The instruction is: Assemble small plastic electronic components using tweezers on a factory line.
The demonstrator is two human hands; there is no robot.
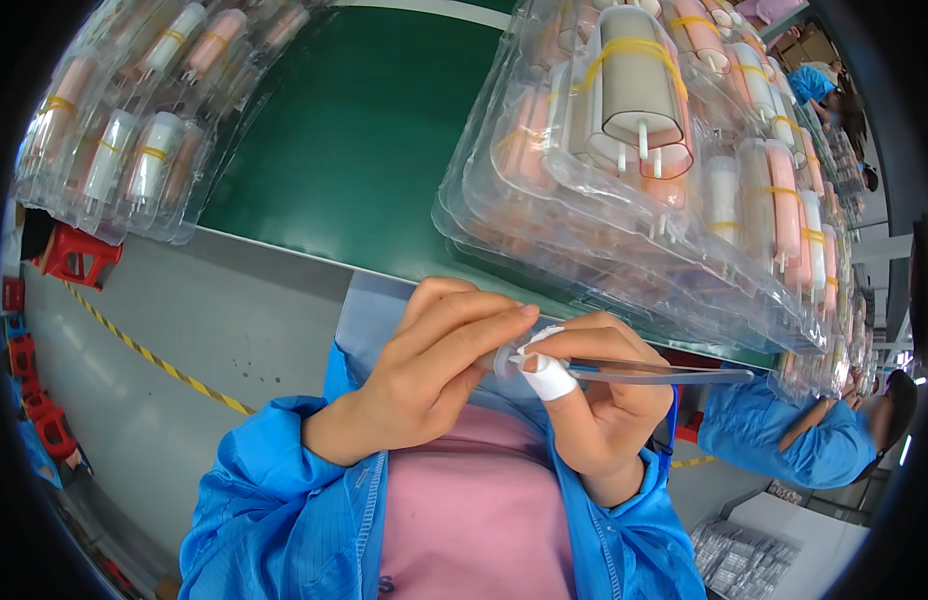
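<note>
Close to my chest, both hands meet over a small translucent, rounded plastic piece (505, 362). My left hand (419, 365) is closed around it, and its fingers hide most of it. Pinched in my right hand (609, 400) is a slim pair of metal tweezers (674, 374), whose joined end points to the right. White tape (550, 377) wraps the thumb and a fingertip of that hand. The tweezers' tips are beside the translucent piece; whether they grip anything is too small to tell.
Ahead is a green tabletop (354, 140). Stacked clear plastic trays (624, 235) on its right hold grey, pink and white tube-like parts with yellow bands. Similar trays (104, 190) stand at the left. Another person in blue (784, 430) sits at the right; red stools (79, 255) stand left.
</note>
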